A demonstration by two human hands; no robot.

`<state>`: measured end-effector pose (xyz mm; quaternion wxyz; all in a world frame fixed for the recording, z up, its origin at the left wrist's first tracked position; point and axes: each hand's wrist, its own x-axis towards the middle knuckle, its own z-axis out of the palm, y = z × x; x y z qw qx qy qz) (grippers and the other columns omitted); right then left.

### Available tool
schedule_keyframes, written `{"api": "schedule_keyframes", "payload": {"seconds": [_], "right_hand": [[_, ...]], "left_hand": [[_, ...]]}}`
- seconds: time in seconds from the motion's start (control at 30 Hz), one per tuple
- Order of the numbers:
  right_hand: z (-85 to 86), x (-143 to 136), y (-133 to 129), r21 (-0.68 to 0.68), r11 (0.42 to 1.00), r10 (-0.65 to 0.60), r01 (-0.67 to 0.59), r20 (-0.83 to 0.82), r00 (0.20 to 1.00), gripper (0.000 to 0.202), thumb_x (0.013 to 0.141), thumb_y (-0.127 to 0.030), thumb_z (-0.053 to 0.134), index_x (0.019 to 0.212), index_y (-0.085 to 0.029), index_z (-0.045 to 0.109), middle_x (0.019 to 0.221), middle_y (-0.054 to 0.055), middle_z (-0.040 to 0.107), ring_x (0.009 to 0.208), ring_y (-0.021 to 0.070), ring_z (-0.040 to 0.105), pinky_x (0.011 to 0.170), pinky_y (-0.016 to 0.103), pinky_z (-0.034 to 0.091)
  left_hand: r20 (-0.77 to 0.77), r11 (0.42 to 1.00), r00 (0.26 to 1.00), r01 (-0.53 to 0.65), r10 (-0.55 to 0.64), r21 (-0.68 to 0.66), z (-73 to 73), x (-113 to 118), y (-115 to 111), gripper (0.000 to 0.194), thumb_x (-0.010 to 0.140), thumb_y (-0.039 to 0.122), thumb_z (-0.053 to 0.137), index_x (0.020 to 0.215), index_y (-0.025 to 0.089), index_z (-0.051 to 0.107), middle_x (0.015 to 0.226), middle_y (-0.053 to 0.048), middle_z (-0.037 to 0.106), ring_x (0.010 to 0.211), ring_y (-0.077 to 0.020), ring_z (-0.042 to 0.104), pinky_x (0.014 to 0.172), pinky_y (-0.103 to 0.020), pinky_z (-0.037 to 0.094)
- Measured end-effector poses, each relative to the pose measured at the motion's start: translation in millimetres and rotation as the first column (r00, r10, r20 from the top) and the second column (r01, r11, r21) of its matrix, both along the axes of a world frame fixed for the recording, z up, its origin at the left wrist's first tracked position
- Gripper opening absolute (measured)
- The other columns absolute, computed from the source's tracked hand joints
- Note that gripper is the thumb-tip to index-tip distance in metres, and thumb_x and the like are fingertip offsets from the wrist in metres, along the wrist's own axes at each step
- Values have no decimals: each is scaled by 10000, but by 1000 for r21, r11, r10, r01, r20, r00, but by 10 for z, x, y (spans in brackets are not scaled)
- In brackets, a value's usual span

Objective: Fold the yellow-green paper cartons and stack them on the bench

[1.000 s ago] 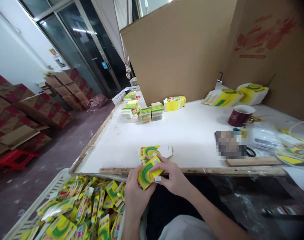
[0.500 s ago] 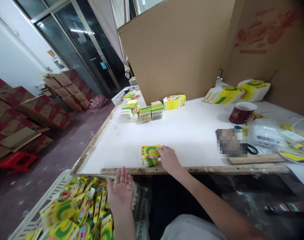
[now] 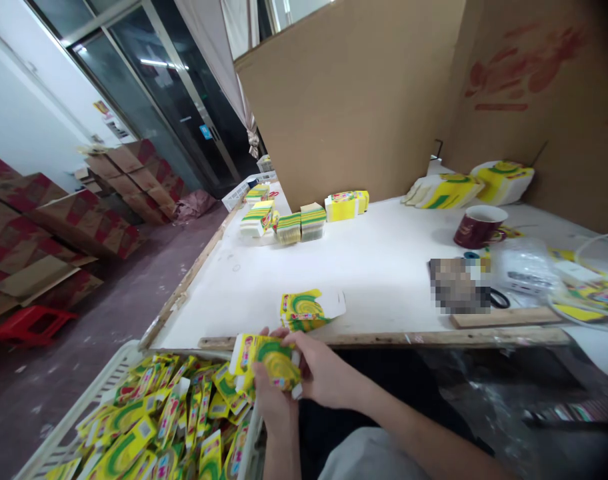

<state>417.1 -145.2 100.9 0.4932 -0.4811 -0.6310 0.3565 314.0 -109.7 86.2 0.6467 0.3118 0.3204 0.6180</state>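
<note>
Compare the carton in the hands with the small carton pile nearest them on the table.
The held carton is between the left hand and right hand; the carton pile is untouched. The held carton is in the air, short of the table, while the carton pile lies on it. Both show yellow and green print with white parts.

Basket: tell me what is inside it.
The basket holds a jumbled heap of yellow-and-green cartons. They cover its floor, so anything deeper is hidden; the held carton blocks part of the view too.
</note>
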Motion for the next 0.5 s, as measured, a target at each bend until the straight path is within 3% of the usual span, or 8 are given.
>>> {"api": "schedule_keyframes", "payload": {"seconds": [0.1, 0.23, 0.33, 0.43, 0.5], "right_hand": [[-72, -197, -87, -123, 986, 90, -117, -203, 975, 603, 557, -173, 722, 1097, -196, 454, 806, -14, 525, 603, 92, 471, 498, 187, 380], [-140, -293, -77, -228, 967, 45, -112, -279, 959, 570, 479, -164, 762, 1000, -187, 532, 656, -62, 474, 523, 69, 387, 433, 171, 310], [-153, -232, -36, -248, 968, -41, -33, -285, 958, 439, 525, -104, 712, 932, -173, 566, 590, -76, 440, 497, 65, 364, 435, 175, 285], [-134, -88, -2, -144, 982, -148, 122, -190, 971, 282, 616, -75, 615, 881, -171, 605, 685, -29, 518, 573, 91, 424, 517, 204, 338], [-111, 12, 12, -61, 975, -220, 213, -132, 967, 224, 663, -54, 539, 841, -168, 612, 733, -3, 549, 639, 114, 463, 577, 225, 366]], "left_hand": [[78, 997, 995, -72, 70, 25, 54, -36, -15, 408, 777, 579, 388, 855, 209, 543, 736, -3, 518, 692, -128, 531, 671, -251, 482], [-68, 992, 989, -128, 128, 4, 38, -96, 52, 412, 742, 613, 436, 733, 203, 470, 600, 42, 385, 510, -79, 397, 476, -183, 389], [-177, 995, 980, -95, 93, -3, -6, -91, 66, 428, 725, 624, 465, 791, 203, 496, 651, 25, 455, 555, -95, 449, 499, -196, 407], [-227, 998, 972, -56, 63, 38, -32, -55, 57, 528, 696, 683, 438, 904, 207, 529, 778, -12, 542, 691, -136, 535, 610, -240, 464], [-262, 993, 959, -96, 112, 74, -40, -33, 50, 486, 697, 628, 504, 935, 207, 542, 817, -14, 570, 752, -146, 556, 664, -249, 470]]}}
